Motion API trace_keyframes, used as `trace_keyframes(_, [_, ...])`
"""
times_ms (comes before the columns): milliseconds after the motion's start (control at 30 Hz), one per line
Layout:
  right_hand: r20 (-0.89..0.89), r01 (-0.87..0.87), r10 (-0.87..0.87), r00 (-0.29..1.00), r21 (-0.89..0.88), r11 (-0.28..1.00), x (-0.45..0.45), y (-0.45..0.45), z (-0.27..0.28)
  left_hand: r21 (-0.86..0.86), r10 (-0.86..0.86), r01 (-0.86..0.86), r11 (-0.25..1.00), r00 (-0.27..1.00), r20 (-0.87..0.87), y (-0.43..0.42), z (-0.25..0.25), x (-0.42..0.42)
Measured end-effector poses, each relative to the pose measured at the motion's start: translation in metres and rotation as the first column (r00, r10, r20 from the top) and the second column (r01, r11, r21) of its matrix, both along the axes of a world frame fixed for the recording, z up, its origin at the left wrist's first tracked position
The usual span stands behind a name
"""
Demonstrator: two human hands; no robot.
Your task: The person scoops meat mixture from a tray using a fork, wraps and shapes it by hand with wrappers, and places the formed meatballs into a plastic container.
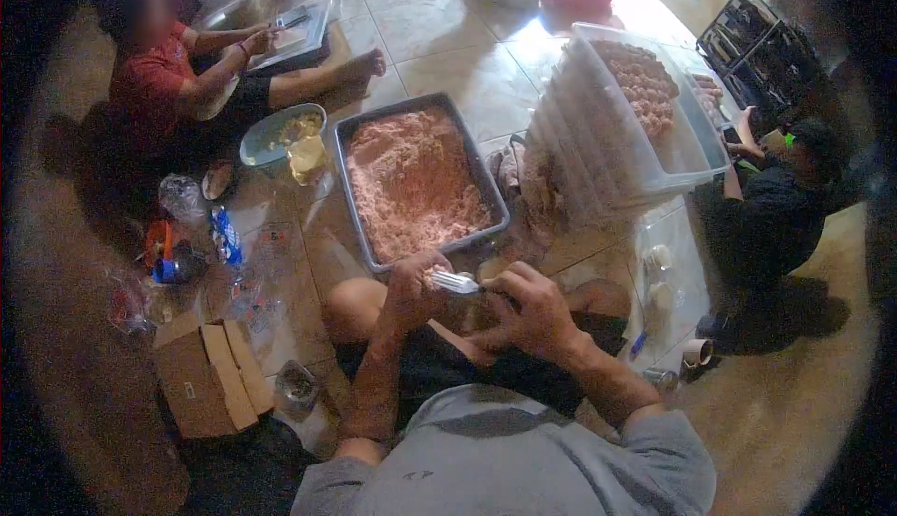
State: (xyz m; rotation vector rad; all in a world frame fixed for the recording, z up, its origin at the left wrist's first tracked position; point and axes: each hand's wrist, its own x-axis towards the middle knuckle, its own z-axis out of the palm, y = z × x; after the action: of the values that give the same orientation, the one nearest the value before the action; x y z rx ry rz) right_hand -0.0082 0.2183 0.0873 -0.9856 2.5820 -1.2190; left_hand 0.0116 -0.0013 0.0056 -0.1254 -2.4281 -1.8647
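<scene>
A wide grey tub (pixel 341 175) in front of me holds a pinkish, ground-meat-like mixture (pixel 420 175), hollowed in the middle. At its near edge, my left hand (pixel 418 287) is closed around a small lump of the pink mixture (pixel 432 279). A pale, fork-like utensil (pixel 456 282) spans the gap between my hands, its pale end against the lump. Its darker end runs to the fingers of my right hand (pixel 534 309), which are bent and pinched around it. The grip itself is partly hidden.
Stacked clear plastic boxes (pixel 598 124) stand at right, the top one holding rows of meatballs (pixel 645 86). A teal bowl (pixel 252 147) lies left of the tub, a cardboard box (pixel 210 376) nearer. People sit at left (pixel 154 77) and right (pixel 775 208).
</scene>
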Motion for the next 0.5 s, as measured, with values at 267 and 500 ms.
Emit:
trace_keyframes(267, [-0.162,0.127,-0.125,0.979,0.003,0.992,0.004,0.007,0.014,-0.07,0.012,-0.002,0.998,0.988,0.154,0.002,0.019,-0.001])
trace_keyframes(500, [-0.027,0.041,-0.042,0.999,-0.03,0.999,-0.007,0.003,-0.001,-0.032,-0.039,0.038,0.999,0.999,-0.027,-0.001,0.02,-0.004])
